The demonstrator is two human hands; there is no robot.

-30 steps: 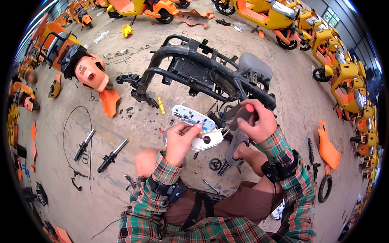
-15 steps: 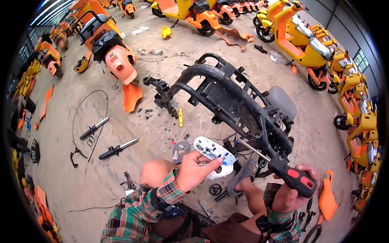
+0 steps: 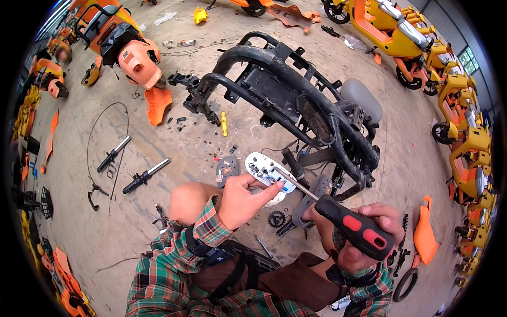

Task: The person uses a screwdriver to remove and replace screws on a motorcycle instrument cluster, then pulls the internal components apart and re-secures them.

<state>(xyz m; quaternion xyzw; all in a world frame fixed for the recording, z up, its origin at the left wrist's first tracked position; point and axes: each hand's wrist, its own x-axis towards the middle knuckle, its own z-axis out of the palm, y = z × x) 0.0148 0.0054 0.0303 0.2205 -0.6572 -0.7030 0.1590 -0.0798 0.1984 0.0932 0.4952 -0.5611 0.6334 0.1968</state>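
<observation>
Between the thumb and fingers of my left hand (image 3: 240, 206) is a white oval circuit board (image 3: 257, 164) with small dark parts and a blue connector on it. A pale piece shows under the board, partly hidden by my fingers. My right hand (image 3: 384, 224) is closed round the black and red handle of a screwdriver (image 3: 346, 222). Its metal shaft points up and left, and the tip appears over the board; I cannot tell whether they touch. Beyond my left hand a grey oval cover (image 3: 228, 168) rests on the floor.
A bare black scooter frame (image 3: 274, 79) stands just ahead. Two fork tubes (image 3: 145, 177) lie on the left, with a loop of cable nearby. Orange panels (image 3: 423, 232) lie about. Rows of yellow and orange scooters (image 3: 380, 26) line the sides.
The screwdriver has swung left and its tip has come over the circuit board. My right hand has moved left with it. The whole view has shifted, with the frame now higher in it.
</observation>
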